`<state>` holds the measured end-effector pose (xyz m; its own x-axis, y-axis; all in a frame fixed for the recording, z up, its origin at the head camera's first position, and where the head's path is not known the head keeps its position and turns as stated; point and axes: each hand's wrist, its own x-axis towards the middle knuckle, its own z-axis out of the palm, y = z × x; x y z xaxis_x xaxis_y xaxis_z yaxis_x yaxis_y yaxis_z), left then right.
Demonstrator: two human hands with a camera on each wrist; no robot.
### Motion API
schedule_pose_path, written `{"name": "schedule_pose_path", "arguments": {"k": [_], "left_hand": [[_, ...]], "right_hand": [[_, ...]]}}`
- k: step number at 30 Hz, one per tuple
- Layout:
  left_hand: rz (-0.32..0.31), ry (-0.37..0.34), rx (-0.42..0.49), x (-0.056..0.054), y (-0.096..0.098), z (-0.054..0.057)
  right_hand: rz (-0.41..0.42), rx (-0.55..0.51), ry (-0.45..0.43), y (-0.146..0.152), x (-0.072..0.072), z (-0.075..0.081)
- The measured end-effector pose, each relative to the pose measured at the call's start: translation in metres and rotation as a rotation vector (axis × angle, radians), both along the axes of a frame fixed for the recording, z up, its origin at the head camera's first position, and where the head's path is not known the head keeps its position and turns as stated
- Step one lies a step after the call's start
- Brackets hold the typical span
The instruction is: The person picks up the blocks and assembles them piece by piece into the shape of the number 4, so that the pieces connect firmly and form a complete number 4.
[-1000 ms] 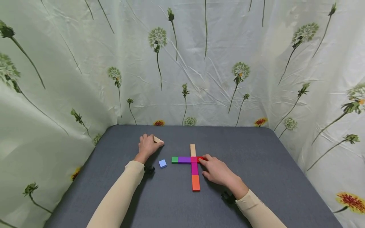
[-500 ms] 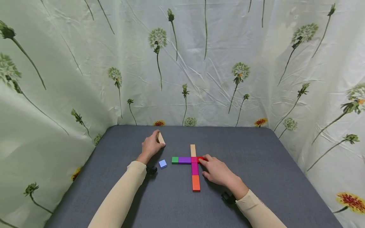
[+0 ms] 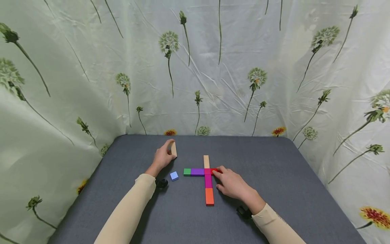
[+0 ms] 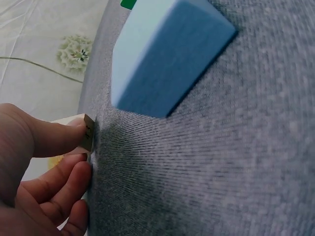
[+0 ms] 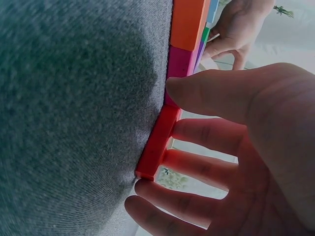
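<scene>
My left hand [image 3: 160, 158] pinches a natural wood block [image 3: 174, 150] between thumb and fingers, standing on its edge near the back of the table. Just in front of that hand lies a small blue block [image 3: 174, 176], seen large in the left wrist view. My right hand [image 3: 234, 183] rests its fairly straight fingers on a red block [image 5: 157, 145]; the thumb lies by a magenta block [image 3: 208, 181]. The red block ends the right arm of a flat cross, with a pink block [image 3: 207, 171] at its centre.
Other blocks of the cross are a purple one [image 3: 197, 172] and a green one [image 3: 187, 172] leftward, a natural wood one [image 3: 206, 161] at the back and an orange one [image 3: 209, 197] in front. A flowered curtain [image 3: 225, 84] hangs around the grey table [image 3: 259, 149].
My left hand has shifted slightly right and turned the natural wood block from slanting to nearly pointing front to back. My right hand and the cross have stayed put.
</scene>
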<state>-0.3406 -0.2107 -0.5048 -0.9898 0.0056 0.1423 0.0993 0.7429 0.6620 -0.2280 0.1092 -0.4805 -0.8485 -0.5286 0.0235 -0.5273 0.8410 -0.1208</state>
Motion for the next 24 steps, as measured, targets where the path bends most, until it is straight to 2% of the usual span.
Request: {"name": "schedule_pose_path", "arguments": {"k": [13,24], "left_hand": [[-0.026,0.022,0.028,0.0031,-0.0001,0.0049],[-0.099,0.013,0.072,0.0068,0.005,0.0087]], "right_hand": [[-0.014,0.013,-0.002,-0.0011,0.0015,0.0008],[-0.014,0.022,-0.013,-0.0016,0.0016,0.001]]}}
